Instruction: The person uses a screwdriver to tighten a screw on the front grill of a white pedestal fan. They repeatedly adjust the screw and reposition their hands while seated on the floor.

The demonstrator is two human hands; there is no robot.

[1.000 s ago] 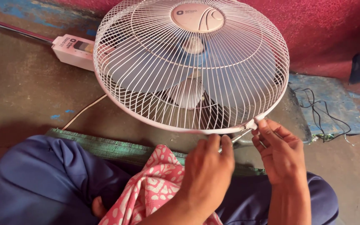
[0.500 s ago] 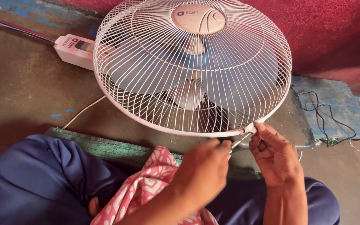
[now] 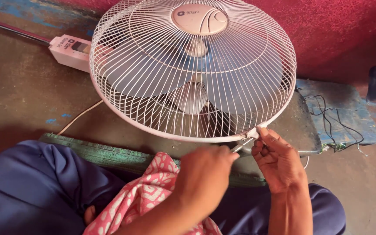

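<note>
A white pedestal fan lies tilted on the floor, its wire guard (image 3: 153,65) facing me with grey-blue blades (image 3: 140,74) behind it. My right hand (image 3: 279,163) pinches a small white clip (image 3: 252,132) on the guard's lower right rim. My left hand (image 3: 205,174) is closed around a thin metal tool (image 3: 239,148), whose tip points at that clip from below. The tool's handle is hidden in my fist.
The fan's white control box (image 3: 68,50) and pole (image 3: 14,30) lie at the back left, with a white cord (image 3: 77,118) trailing forward. A green mat (image 3: 101,150) and pink patterned cloth (image 3: 149,196) are by my knees. Black wires (image 3: 331,117) rest on a blue board (image 3: 349,104).
My left hand has shifted slightly right, bringing the tool's tip closer under the clip. My right hand stays on the rim.
</note>
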